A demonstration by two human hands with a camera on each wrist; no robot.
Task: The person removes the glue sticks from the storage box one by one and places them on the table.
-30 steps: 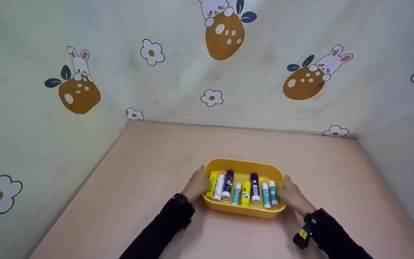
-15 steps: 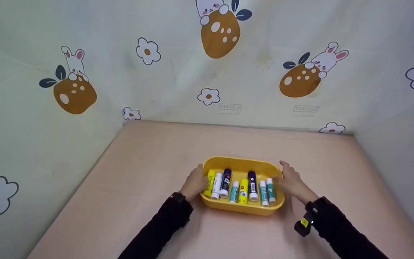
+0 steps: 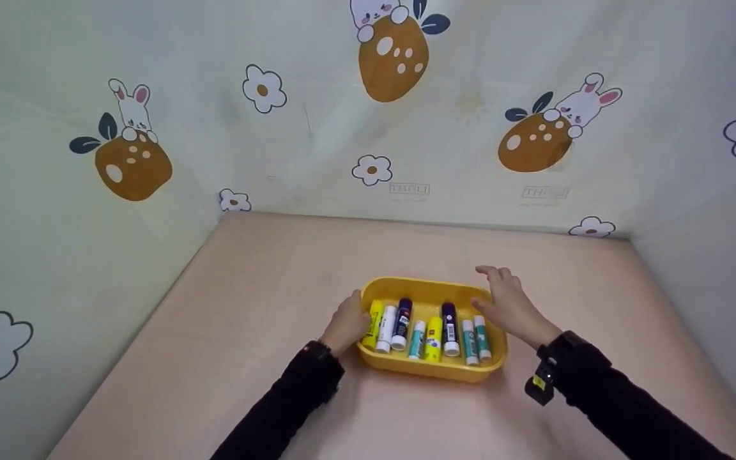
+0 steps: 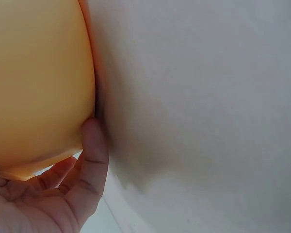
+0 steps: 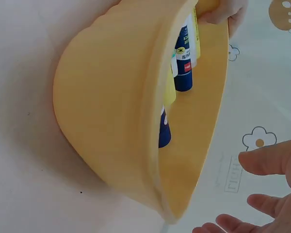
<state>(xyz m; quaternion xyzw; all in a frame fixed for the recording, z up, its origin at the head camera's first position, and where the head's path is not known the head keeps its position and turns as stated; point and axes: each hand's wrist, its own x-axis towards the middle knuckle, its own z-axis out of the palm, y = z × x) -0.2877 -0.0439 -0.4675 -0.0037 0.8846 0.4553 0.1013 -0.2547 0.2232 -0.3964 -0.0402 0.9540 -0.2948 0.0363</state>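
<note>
1. Since half a second ago, the right hand (image 3: 513, 312) has moved from the right end of the tray (image 3: 432, 370) up towards its far right corner; the tray and the left hand (image 3: 345, 324) have barely shifted.
2. On the right hand, the fingers (image 5: 266, 205) and thumb (image 5: 264, 161) are spread wide apart, and the right wrist view shows a gap between them and the tray.
3. On the left hand, the fingers are clamped on the tray's left end, with the thumb over the rim; the left wrist view shows one fingertip (image 4: 93, 138) against the lower edge of the outer wall.
4. The yellow tray stands on the tabletop (image 3: 285, 275), between the hands and slightly askew.
5. Eight sticks lie side by side in it, from left to right: yellow (image 3: 373, 322), white (image 3: 386, 331), navy (image 3: 402, 324), teal (image 3: 417, 340), yellow, navy, teal, teal. The leftmost is nearest the left thumb.
6. Black sleeves (image 3: 272, 412) cover both forearms; a dark device (image 3: 539, 386) with a yellow patch hangs at the right wrist.
7. Behind, a pale cloth (image 3: 317, 140) bears rabbits, brown fruit and flowers.
</note>
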